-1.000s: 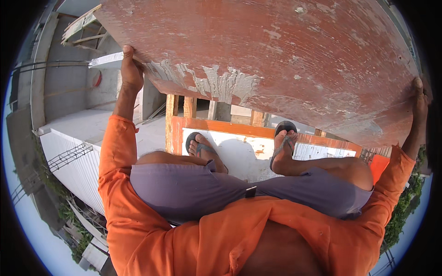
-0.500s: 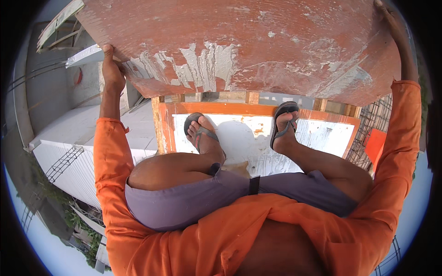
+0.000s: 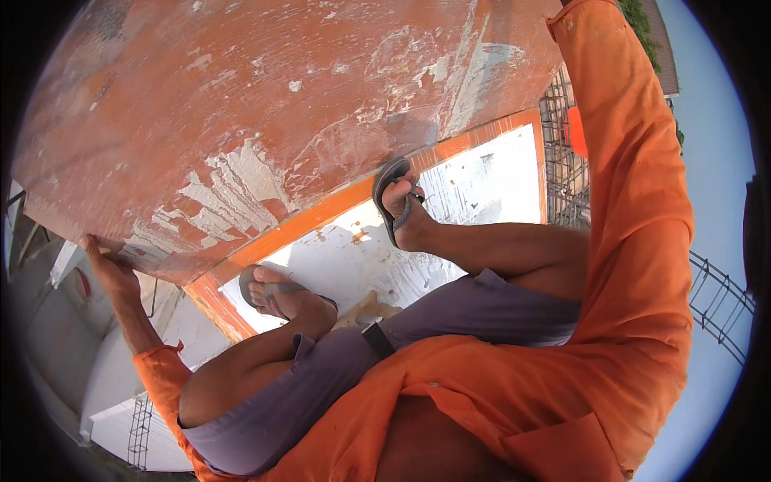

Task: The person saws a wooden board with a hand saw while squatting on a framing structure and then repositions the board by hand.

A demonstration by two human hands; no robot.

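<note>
The left hand [image 3: 111,273] grips the reddish-brown board [image 3: 313,104] at its lower left edge, the thumb lying on the near face and the other fingers hidden behind it. The right hand is out of sight beyond the upper border of the view, so its grip cannot be told; only its raised orange sleeve [image 3: 634,169] shows.

The board, scuffed and streaked with pale grey splashes, looms beyond the far edge of an orange-bordered white panel [image 3: 474,189]. Its lower edge runs along that border and juts past the panel's far left corner; whether the two touch is unclear.

Both feet are on the panel in dark sandals: the left foot [image 3: 285,299] near the far left corner, the right foot [image 3: 404,205] overlapping the far orange border. Purple-grey shorts [image 3: 474,309] cover the bent legs.

Off the panel's right edge stand a steel bar mesh [image 3: 562,173] and a bright red-orange piece [image 3: 577,131]. At lower left lies a pale ribbed surface [image 3: 152,442].
</note>
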